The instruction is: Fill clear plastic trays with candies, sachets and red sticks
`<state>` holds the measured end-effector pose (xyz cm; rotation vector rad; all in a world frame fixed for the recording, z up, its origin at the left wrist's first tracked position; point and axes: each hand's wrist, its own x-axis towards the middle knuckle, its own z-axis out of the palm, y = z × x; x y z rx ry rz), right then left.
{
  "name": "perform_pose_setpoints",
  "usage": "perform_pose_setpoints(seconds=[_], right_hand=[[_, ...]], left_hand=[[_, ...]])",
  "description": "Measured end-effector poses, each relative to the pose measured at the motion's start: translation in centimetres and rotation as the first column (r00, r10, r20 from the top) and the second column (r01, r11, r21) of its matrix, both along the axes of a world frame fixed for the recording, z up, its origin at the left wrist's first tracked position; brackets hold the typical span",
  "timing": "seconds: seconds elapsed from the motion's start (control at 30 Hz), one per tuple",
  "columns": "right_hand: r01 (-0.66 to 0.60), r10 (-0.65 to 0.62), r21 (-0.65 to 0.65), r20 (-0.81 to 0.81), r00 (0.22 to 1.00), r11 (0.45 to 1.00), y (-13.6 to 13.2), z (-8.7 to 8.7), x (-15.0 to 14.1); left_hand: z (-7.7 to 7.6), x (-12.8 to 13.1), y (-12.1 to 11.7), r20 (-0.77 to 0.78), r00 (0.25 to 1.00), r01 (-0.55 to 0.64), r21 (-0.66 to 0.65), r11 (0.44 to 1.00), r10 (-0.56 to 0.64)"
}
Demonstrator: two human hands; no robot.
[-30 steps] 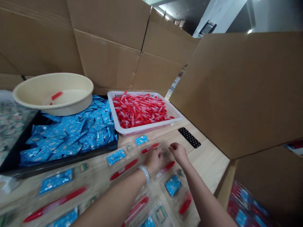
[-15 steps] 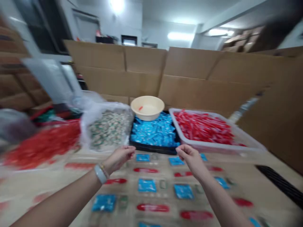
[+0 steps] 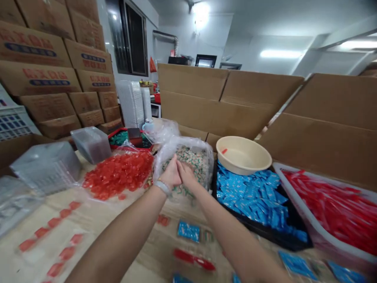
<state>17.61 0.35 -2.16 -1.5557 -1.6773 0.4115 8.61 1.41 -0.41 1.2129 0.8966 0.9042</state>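
Note:
My left hand [image 3: 171,173] and my right hand [image 3: 187,175] meet, touching, above an open clear plastic bag [image 3: 159,159] of small green-and-white packets [image 3: 196,157]. The fingers of both look closed and pressed together; whatever they may hold is hidden. On the table below my forearms lie a blue packet [image 3: 188,230], a small greenish packet [image 3: 207,236] beside it, and a red plastic-wrapped strip [image 3: 194,259]. Left of the bag is a heap of red-orange wrapped pieces [image 3: 119,173].
Right of the bag, a cream basin [image 3: 244,155] rests on blue packets in a black tray [image 3: 265,232]. Beyond it stands a white tub [image 3: 312,224] of red strips. Clear plastic containers [image 3: 47,165] stand left. Cardboard panels [image 3: 191,98] rise behind. Red pieces [image 3: 53,222] lie in rows front left.
The view has swung left. My hands, apart before in front of the blue packets and the tub of red strips, have come together over the bag of green-and-white packets.

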Motion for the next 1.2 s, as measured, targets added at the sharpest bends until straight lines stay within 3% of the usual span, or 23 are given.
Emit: perform_pose_setpoints(seconds=[0.07, 0.17, 0.27, 0.37, 0.57, 0.63, 0.83, 1.07, 1.2], right_hand=[[0.043, -0.039, -0.032, 0.127, 0.991, 0.999, 0.0, -1.7, 1.3], [0.073, -0.010, -0.148, 0.387, 0.922, 0.986, -0.9, -4.2, 3.4], [-0.006, 0.161, -0.315, 0.469, 0.868, 0.949, -2.2, -6.8, 3.9], [-0.033, 0.188, -0.308, 0.489, 0.852, 0.951, -3.0, -8.8, 3.5], [-0.081, 0.221, -0.281, 0.512, 0.830, 0.956, -3.3, -10.1, 3.7], [-0.084, 0.213, -0.261, 0.519, 0.828, 0.962, -3.3, -10.1, 3.8], [-0.055, 0.209, -0.288, 0.539, 0.816, 0.956, -2.6, -9.8, 3.5], [-0.044, 0.213, -0.277, 0.618, 0.756, 0.960, -2.4, -10.1, 3.3], [0.023, 0.181, -0.299, 0.633, 0.753, 0.954, -2.7, -10.2, 2.8]], left_hand=[[-1.6, -1.9, 0.6, -0.208, 0.978, 0.052, 0.122, 0.991, -0.026], [-5.2, -4.1, 0.3, -0.596, 0.802, 0.166, 0.302, 0.939, 0.050], [-8.4, -4.2, -0.7, -0.698, 0.711, 0.215, 0.324, 0.921, 0.080], [-9.9, -2.9, -1.4, -0.753, 0.649, 0.239, 0.338, 0.910, 0.109], [-10.9, -1.9, -1.5, -0.870, 0.433, 0.371, 0.411, 0.833, 0.237], [-11.2, -1.9, -1.6, -0.878, 0.395, 0.397, 0.429, 0.811, 0.271], [-11.3, -1.7, -1.8, -0.880, 0.379, 0.401, 0.433, 0.807, 0.284], [-11.3, -1.8, -1.9, -0.858, 0.441, 0.393, 0.449, 0.802, 0.264], [-11.2, -1.8, -1.9, -0.849, 0.450, 0.373, 0.462, 0.804, 0.279]])
